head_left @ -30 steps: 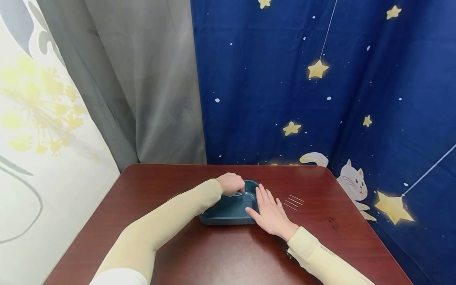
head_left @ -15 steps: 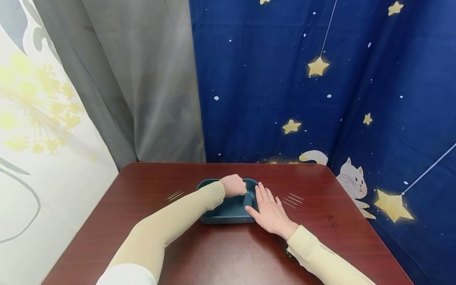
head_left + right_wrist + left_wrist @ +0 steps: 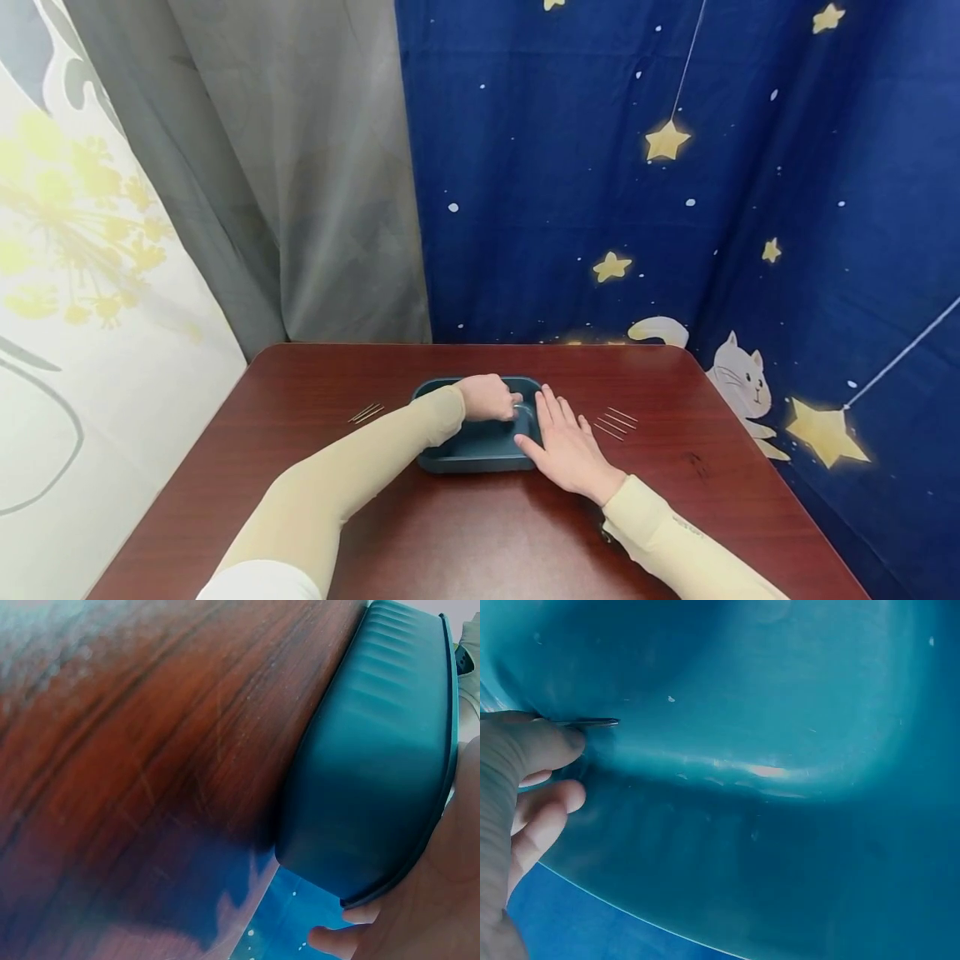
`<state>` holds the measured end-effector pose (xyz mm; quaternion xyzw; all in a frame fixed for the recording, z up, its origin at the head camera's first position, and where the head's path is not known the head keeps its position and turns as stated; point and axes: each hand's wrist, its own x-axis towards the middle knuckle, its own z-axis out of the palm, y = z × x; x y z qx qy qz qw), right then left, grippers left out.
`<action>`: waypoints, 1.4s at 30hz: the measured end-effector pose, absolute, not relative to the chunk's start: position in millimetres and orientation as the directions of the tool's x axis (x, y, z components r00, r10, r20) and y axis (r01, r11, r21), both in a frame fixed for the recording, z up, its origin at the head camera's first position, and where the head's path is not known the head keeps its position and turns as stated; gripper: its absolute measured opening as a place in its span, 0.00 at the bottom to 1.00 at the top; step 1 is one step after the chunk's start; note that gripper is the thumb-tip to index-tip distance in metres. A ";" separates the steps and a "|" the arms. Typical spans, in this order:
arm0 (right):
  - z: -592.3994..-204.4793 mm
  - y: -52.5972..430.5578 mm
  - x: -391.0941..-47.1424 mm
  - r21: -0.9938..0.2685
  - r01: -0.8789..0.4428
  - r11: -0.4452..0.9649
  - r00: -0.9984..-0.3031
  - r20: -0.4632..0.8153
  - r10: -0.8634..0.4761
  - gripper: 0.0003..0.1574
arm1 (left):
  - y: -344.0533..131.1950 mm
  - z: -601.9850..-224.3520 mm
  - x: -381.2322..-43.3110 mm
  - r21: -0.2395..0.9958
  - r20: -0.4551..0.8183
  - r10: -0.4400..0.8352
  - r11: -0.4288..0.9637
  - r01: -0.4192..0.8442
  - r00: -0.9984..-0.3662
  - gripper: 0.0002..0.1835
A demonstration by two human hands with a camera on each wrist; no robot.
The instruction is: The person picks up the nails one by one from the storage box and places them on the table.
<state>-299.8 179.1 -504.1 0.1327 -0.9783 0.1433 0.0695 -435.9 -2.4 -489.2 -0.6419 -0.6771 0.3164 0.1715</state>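
A teal rectangular tray (image 3: 480, 464) stands on the table. My left hand (image 3: 487, 397) reaches down into it, pinching a thin metal needle (image 3: 592, 722) between thumb and fingers; only one end of the needle sticks out past the thumb in the left wrist view. Fingers straight, my right hand (image 3: 573, 454) rests along the tray's right rim. In the right wrist view that hand lies against the rim of the tray's outer wall (image 3: 375, 765).
Several thin silver needles (image 3: 617, 423) lie on the dark red table (image 3: 495, 533) right of the tray. A few thin gold-toned ones (image 3: 367, 413) lie to its left. Grey and blue star-patterned curtains (image 3: 555, 208) hang behind the table's far edge.
My left hand shifts a little within the tray, moving slightly right and then back left. The needles on the left come into fuller view. My right hand stays at the rim.
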 end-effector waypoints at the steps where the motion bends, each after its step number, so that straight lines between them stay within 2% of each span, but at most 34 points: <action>1: -504.2 178.8 -299.7 -0.265 -0.280 0.922 -0.955 0.171 -0.241 0.59 | -2.9 -489.5 -435.2 -0.628 -0.175 0.976 -0.009 0.778 -0.130 0.17; 3: -504.9 178.4 -299.6 -0.269 -0.284 0.920 -0.955 0.168 -0.246 0.59 | -3.6 -490.3 -433.3 -0.538 -0.179 0.966 0.062 0.840 -0.187 0.16; 6: -506.1 178.8 -299.7 -0.264 -0.283 0.922 -0.955 0.169 -0.245 0.58 | -3.3 -489.3 -429.8 -0.314 -0.181 0.932 0.249 0.916 -0.316 0.10; 9: -505.6 179.3 -299.8 -0.262 -0.276 0.925 -0.957 0.169 -0.238 0.57 | -2.5 -486.9 -428.0 -0.102 -0.167 0.874 0.444 0.890 -0.456 0.05; 10: -505.0 179.5 -299.8 -0.264 -0.273 0.925 -0.957 0.169 -0.235 0.57 | -2.3 -486.2 -428.0 -0.068 -0.162 0.857 0.484 0.872 -0.489 0.03; 12: -503.7 179.5 -299.8 -0.277 -0.271 0.922 -0.958 0.170 -0.231 0.56 | -2.0 -484.7 -427.9 -0.037 -0.153 0.833 0.534 0.845 -0.532 0.05; 16: -502.7 179.9 -300.3 -0.283 -0.268 0.921 -0.959 0.168 -0.227 0.56 | -0.6 -481.0 -425.6 -0.064 -0.141 0.827 0.541 0.838 -0.544 0.17; 19: -502.7 179.7 -300.1 -0.283 -0.263 0.922 -0.961 0.164 -0.224 0.56 | 1.4 -479.7 -422.2 -0.086 -0.140 0.828 0.536 0.840 -0.543 0.20; 22: -503.0 179.2 -299.9 -0.288 -0.264 0.921 -0.960 0.170 -0.222 0.56 | 4.2 -479.3 -418.5 -0.111 -0.141 0.818 0.546 0.830 -0.557 0.18; 26: -503.4 178.3 -299.0 -0.285 -0.267 0.920 -0.959 0.174 -0.225 0.57 | 7.3 -481.7 -417.1 -0.143 -0.157 0.789 0.577 0.804 -0.594 0.10; 29: -504.6 177.8 -298.0 -0.275 -0.268 0.923 -0.959 0.171 -0.227 0.57 | 7.5 -484.4 -417.5 -0.140 -0.175 0.757 0.614 0.777 -0.629 0.09; 34: -506.1 177.5 -297.3 -0.278 -0.272 0.921 -0.958 0.170 -0.232 0.57 | 3.5 -480.2 -417.5 -0.069 -0.158 0.707 0.689 0.721 -0.690 0.12; 39: -504.4 178.5 -297.7 -0.278 -0.272 0.921 -0.959 0.159 -0.235 0.57 | -1.6 -467.4 -419.1 0.089 -0.156 0.657 0.753 0.652 -0.737 0.11; 42: -502.8 179.2 -298.1 -0.279 -0.266 0.923 -0.961 0.152 -0.231 0.58 | -5.5 -458.0 -418.3 0.167 -0.174 0.644 0.765 0.623 -0.745 0.09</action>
